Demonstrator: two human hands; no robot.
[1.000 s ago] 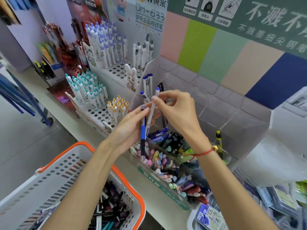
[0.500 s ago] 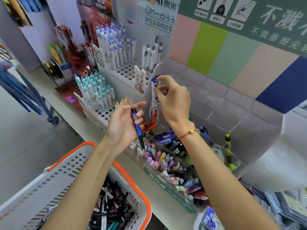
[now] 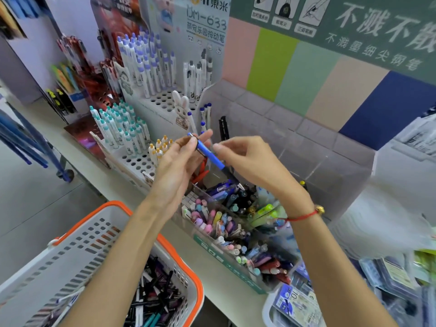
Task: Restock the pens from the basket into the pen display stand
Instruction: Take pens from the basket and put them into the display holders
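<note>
A: Status of hands? Location of pen?

B: Blue pen (image 3: 208, 153) held up over the clear bins, tilted, clip end toward upper left. Left hand (image 3: 175, 166) curled round the upper barrel, thumb and fingers pinching it. Right hand (image 3: 247, 159) reaching in from the right, fingertips (image 3: 215, 146) at or just beside the barrel; contact not resolvable through motion blur. Right hand otherwise holding nothing, fingers loosely extended.

A: Source and target?

B: Basket (image 3: 188, 277), orange-rimmed, lower left, loose pens (image 3: 153, 300) still heaped inside. Pen display stand (image 3: 271, 147), clear acrylic, directly behind the hands; several blue-capped pens (image 3: 204, 112) already upright at its left wall.

A: Risks from here?

B: Judgement only. Handover between hands in mid-air: early release by the left could drop the pen into the mixed bins (image 3: 224, 223) below, hard to find again among similar barrels. Tilted entry could knock over the upright blue-capped pens. Forearm low over the bins; possible snag on protruding caps. Wrong slot also possible, neighbouring racks being close.

A: Legible writing?

B: White backboard (image 3: 205, 22): "東米", then "DM-633" as best read, with a further Chinese line beneath, too soft to transcribe. Green banner (image 3: 377, 31): large "不溅不", smaller "不溅墨细尖钢笔". Packet (image 3: 295, 300) lower right: "10". Icon captions on the banner too small.
</note>
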